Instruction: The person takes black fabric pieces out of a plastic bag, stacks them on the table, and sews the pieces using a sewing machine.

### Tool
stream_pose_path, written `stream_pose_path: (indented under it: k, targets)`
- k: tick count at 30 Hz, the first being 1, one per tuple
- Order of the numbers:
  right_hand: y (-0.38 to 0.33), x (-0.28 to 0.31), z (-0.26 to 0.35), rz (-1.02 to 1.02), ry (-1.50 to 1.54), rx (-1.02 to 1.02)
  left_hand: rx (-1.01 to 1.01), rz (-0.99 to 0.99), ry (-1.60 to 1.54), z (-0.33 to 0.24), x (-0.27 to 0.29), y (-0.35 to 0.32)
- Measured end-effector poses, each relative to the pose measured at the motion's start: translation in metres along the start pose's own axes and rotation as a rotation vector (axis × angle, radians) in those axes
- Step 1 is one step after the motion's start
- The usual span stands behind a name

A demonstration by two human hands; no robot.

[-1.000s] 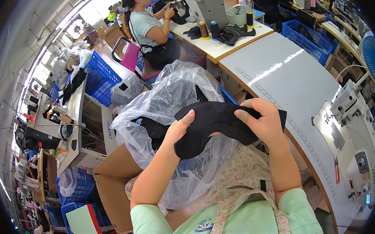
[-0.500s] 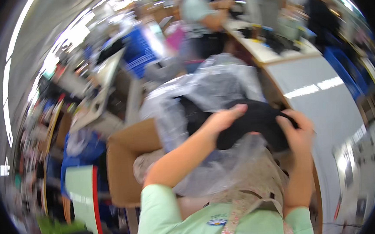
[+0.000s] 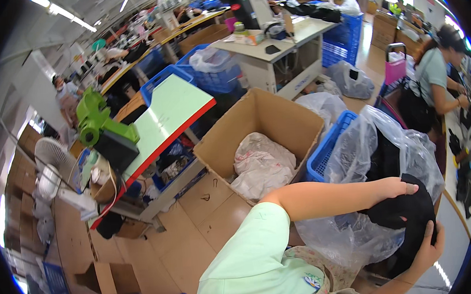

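Toward the right side of the head view, both hands are on a piece of black fabric [image 3: 417,205]. My left hand [image 3: 398,187] grips its upper edge, thumb on top. Lower down, my right hand [image 3: 431,247] pinches the right edge of the same piece. Folds hide its full shape, and I cannot tell what article it is. Beneath my left forearm spreads a large clear plastic bag [image 3: 335,241], draped over a blue plastic crate [image 3: 317,163]. More black fabric [image 3: 383,156] shows inside the bag, beyond my left hand.
Left of the crate stands an open cardboard box [image 3: 219,142] with a whitish bundle [image 3: 264,161] in it. A green-topped table [image 3: 160,122] with a red edge carries a green machine [image 3: 96,121]. A white worktable [image 3: 460,235] lies at right; a co-worker [image 3: 433,78] sits farther along it.
The view has swung left, so the fabric, bag and my hands now lie farther right in the picture. Both hands still hold the black fabric, which now hangs lower on the right.
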State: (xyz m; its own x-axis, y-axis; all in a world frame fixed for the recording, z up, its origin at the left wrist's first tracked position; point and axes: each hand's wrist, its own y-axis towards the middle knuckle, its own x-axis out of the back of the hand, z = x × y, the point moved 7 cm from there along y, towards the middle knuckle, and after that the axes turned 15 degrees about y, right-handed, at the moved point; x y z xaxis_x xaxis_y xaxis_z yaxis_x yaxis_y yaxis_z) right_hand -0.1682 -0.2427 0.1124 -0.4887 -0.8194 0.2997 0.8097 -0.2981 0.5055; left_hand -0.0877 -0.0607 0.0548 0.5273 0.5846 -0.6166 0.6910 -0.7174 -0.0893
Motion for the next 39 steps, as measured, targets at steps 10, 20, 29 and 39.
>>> stream_pose_path:
  k: [10, 20, 29, 39]
  targets:
    - [0.019, -0.049, 0.003, 0.154, -0.054, 0.039, -0.112, -0.183, 0.156, -0.004, 0.041, -0.034]
    - [0.009, -0.042, 0.011, 0.118, -0.043, -0.07, -0.168, -0.123, 0.035, 0.011, 0.029, -0.034]
    - [-0.003, -0.063, 0.063, 0.19, -0.279, 0.429, -0.174, -0.101, -0.188, 0.004, 0.042, -0.073]
    - [-0.005, -0.024, 0.062, 0.094, -0.232, 0.4, -0.132, -0.154, -0.063, -0.001, 0.031, -0.073]
